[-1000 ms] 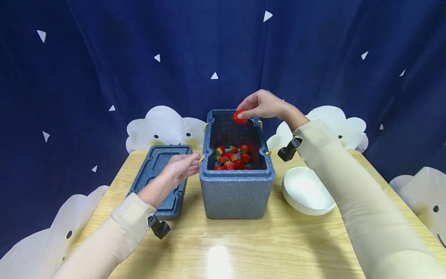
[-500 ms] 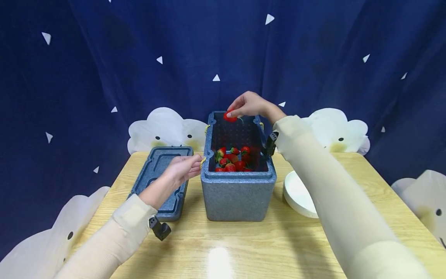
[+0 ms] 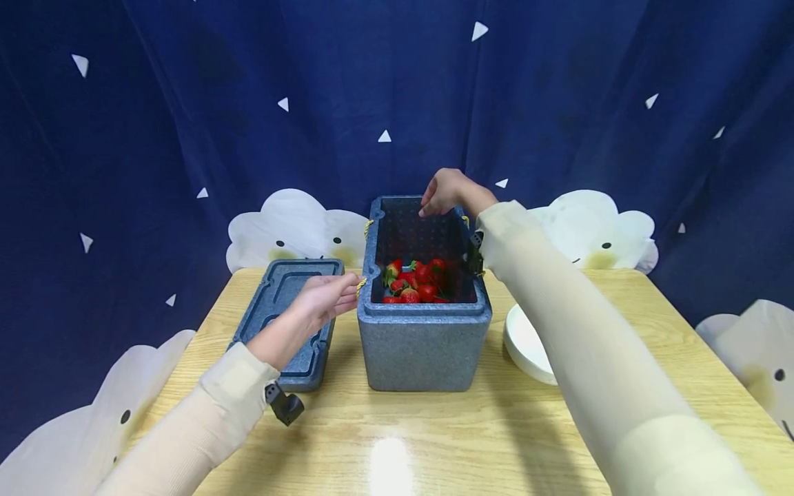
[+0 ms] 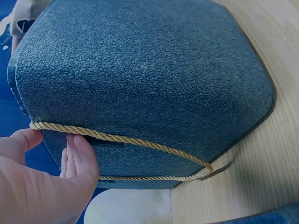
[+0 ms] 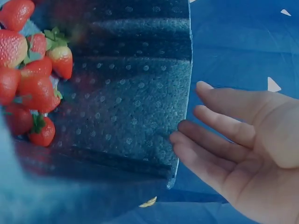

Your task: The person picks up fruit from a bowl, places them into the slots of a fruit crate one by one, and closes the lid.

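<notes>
My left hand (image 3: 325,297) rests against the left side of the grey-blue foam box (image 3: 424,351), beside its yellow rope (image 3: 361,286). In the left wrist view, the thumb touches the rim by the rope (image 4: 119,138) and the fairly straight fingertips lie against the wall at the rope. My right hand (image 3: 448,191) hovers over the box's far part, holding nothing; the right wrist view shows its fingers loosely extended and apart. Several strawberries (image 3: 409,279) with green leaves lie in the bottom of the box, at its near end.
A grey-blue lid (image 3: 298,362) lies on the wooden table (image 3: 322,441) left of the box. A white bowl (image 3: 526,344) stands to the right, partly hidden under the right sleeve. A dark blue curtain (image 3: 335,83) hangs behind.
My right hand moved left over the box with a strawberry, then let it go; it now lies on the pile. The hand holds nothing now. My left hand stayed at the rope.
</notes>
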`<state>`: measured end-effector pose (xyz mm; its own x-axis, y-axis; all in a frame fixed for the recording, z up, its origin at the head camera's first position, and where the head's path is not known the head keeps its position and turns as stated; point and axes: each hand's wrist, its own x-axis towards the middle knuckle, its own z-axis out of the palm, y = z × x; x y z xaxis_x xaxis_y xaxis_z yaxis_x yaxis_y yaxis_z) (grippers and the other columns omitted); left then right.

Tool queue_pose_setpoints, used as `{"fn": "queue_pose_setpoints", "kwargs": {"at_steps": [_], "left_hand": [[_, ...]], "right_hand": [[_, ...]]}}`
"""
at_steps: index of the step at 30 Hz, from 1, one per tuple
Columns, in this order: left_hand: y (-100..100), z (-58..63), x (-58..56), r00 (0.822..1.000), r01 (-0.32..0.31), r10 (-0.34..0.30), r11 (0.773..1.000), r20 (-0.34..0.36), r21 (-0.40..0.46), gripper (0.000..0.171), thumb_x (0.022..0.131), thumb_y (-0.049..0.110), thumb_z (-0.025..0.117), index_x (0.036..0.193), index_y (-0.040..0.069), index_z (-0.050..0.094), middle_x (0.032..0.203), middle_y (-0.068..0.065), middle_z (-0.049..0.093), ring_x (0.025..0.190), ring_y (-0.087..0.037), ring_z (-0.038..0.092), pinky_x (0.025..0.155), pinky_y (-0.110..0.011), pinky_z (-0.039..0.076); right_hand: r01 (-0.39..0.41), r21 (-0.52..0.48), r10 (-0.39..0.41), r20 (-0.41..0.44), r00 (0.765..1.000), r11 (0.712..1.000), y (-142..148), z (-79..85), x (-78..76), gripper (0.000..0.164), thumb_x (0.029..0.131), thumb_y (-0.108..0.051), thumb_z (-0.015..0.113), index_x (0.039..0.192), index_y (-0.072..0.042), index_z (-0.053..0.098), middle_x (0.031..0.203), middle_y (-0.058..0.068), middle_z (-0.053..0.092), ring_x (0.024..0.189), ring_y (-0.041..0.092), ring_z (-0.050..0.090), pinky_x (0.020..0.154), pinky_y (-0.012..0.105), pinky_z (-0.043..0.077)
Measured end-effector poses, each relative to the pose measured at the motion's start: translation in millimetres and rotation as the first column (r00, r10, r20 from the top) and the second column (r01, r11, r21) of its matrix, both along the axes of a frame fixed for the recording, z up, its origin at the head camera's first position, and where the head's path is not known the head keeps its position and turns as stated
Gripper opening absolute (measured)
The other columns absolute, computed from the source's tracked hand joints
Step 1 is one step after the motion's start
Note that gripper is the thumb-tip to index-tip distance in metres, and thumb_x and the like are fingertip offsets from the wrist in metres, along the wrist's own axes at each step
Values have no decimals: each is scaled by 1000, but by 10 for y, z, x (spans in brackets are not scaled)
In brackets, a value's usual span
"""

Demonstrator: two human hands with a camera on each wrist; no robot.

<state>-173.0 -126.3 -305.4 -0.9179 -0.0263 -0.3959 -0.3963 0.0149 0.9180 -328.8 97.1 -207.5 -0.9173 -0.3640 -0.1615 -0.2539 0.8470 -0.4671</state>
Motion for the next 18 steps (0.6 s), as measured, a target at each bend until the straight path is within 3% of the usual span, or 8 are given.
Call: {"fn": "queue_pose_setpoints", "kwargs": {"at_steps": [5,9,14,18], "left_hand": [[-6,6,-22,1000,10,-10,1000,10,10,52,97,19,51,143,-3,38,143,-19,49,132,-26,50,108,-34,47],[-47,5,-47,998,62,-63,998,28,28,55,98,20,52,145,-2,34,146,-19,46,133,-27,49,111,-35,45],[-141,-7,-46,993,120,-120,993,-6,20,57,98,27,55,142,-4,39,139,-19,52,107,-14,65,107,-33,48],[-283,-26,-4,988,128,-130,991,-81,-32,58,99,36,51,138,-7,44,134,-22,57,91,-6,69,95,-25,55]], "right_hand": [[-12,-89,12,4,1000,996,21,14,49,30,88,-22,71,111,-2,69,112,16,70,102,26,67,95,37,56],[-50,-189,49,-8,999,981,53,-1,162,29,87,-22,71,109,-3,70,108,15,71,99,26,67,93,36,58],[-121,-234,118,-26,993,965,104,-21,400,29,91,-25,66,112,-5,70,112,14,71,94,22,66,94,38,57],[-147,-281,154,1,988,948,123,-23,603,29,93,-25,64,114,-6,69,114,13,70,96,20,66,94,37,57]]}}
